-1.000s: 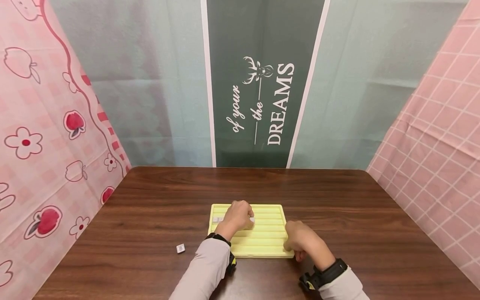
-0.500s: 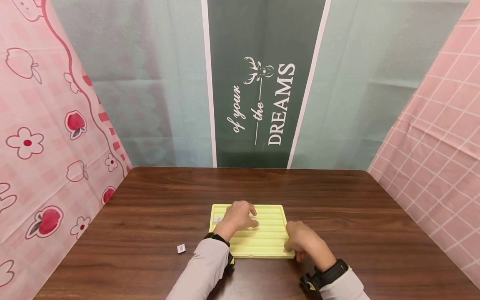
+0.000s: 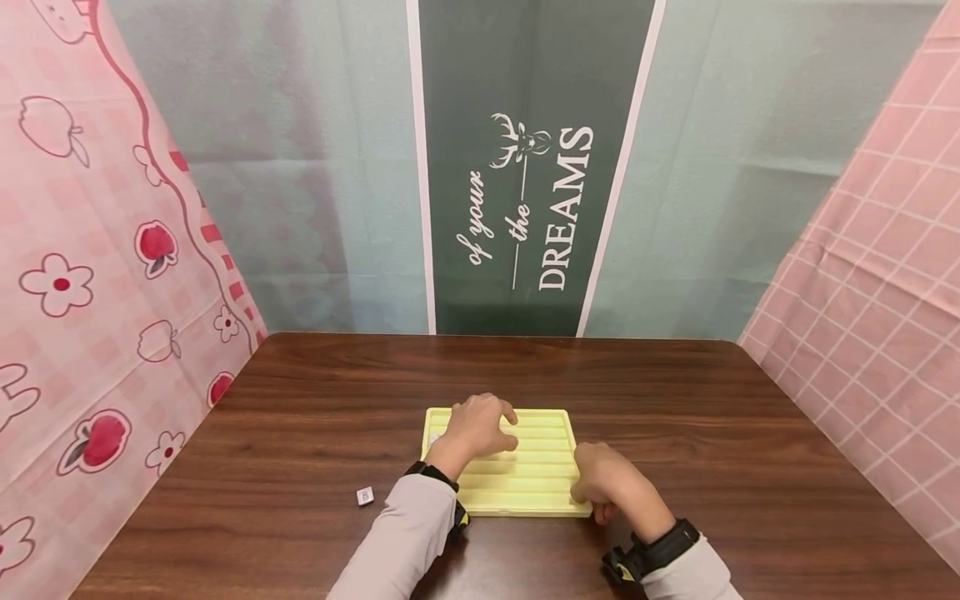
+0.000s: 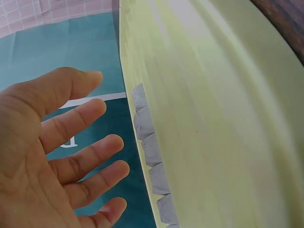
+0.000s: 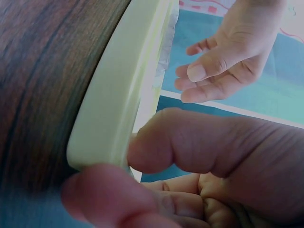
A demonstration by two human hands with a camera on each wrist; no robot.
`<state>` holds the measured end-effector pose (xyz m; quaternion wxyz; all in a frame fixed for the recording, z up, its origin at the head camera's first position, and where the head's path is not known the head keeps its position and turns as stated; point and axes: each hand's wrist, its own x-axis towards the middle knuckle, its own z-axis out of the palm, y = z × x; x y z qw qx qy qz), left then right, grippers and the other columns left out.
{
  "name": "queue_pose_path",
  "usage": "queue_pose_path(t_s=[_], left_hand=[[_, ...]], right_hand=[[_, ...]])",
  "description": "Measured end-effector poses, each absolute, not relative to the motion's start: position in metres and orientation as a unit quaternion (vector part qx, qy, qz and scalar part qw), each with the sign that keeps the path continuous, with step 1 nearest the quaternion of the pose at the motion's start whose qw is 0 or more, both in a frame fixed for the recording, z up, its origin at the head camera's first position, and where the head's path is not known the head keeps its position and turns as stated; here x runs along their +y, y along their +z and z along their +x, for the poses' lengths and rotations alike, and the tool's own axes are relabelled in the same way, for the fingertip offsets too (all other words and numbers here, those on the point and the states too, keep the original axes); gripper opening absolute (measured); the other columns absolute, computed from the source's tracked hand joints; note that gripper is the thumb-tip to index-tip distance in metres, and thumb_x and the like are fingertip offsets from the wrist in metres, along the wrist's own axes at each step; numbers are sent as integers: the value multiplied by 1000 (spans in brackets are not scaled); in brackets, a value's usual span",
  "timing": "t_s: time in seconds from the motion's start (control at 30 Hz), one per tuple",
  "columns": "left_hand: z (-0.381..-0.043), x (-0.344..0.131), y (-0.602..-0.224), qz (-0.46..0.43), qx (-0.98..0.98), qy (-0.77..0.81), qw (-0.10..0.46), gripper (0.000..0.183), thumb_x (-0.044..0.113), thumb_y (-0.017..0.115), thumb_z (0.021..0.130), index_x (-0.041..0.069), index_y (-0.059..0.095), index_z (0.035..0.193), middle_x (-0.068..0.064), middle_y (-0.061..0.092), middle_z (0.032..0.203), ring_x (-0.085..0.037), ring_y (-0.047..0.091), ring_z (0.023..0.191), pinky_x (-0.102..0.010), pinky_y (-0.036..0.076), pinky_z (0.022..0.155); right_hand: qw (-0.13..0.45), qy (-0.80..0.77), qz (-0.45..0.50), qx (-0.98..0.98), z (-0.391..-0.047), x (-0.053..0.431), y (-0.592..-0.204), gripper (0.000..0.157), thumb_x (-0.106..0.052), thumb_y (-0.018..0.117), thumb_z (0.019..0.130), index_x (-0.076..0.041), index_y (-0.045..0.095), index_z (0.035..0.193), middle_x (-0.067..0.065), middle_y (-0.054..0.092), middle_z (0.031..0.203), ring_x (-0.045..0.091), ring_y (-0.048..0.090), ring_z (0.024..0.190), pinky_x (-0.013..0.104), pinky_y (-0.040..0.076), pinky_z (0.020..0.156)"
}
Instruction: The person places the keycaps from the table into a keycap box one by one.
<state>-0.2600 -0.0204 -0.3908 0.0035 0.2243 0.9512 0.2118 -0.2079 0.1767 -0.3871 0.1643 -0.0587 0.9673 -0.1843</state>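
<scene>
A pale yellow tray with several long parallel grooves lies on the table. My left hand hovers over its back left part, fingers spread and holding nothing. Beneath it a row of small light-grey tiles stands in one groove, seen best in the left wrist view and mostly hidden by the hand in the head view. My right hand grips the tray's right edge near the front corner, thumb on the rim and fingers curled at the outer side. One white square tile with a dark mark lies on the table, left of the tray.
The brown wood-grain table reaches back to a grey-green curtain with lettering on its dark middle band. Pink patterned cloths hang at both sides. Both wrists wear black camera straps.
My left hand has drawn its fingers off the tiles in the groove, lifting and spreading them. My right hand keeps its grip on the tray's edge. The head view has shifted slightly.
</scene>
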Motion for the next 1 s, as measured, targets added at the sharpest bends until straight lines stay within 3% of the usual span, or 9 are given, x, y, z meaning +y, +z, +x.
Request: queue_pose_path(t_s=[0.37, 0.77, 1.0], left_hand=[[-257, -31, -391, 234, 951, 204, 1, 28, 27, 70, 76, 17, 70, 102, -5, 60, 106, -28, 56, 101, -52, 41, 80], [-249, -53, -388, 268, 941, 206, -20, 30, 22, 68, 74, 14, 69, 103, -5, 61, 101, -22, 57, 87, -44, 41, 70], [-244, -65, -386, 276, 936, 214, -33, 29, 19, 67, 72, 14, 69, 100, -3, 61, 100, -22, 57, 92, -45, 42, 72]], right_hand=[[165, -187, -61, 966, -209, 178, -388, 11, 7, 53, 66, -2, 47, 67, 7, 50, 39, 15, 51, 31, 27, 45, 31], [168, -193, -62, 965, -210, 176, -389, 10, 6, 53, 65, -2, 47, 66, 7, 50, 39, 15, 51, 31, 26, 45, 31], [171, -193, -59, 964, -209, 177, -387, 11, 6, 55, 67, -1, 47, 67, 7, 51, 40, 14, 51, 31, 26, 45, 32]])
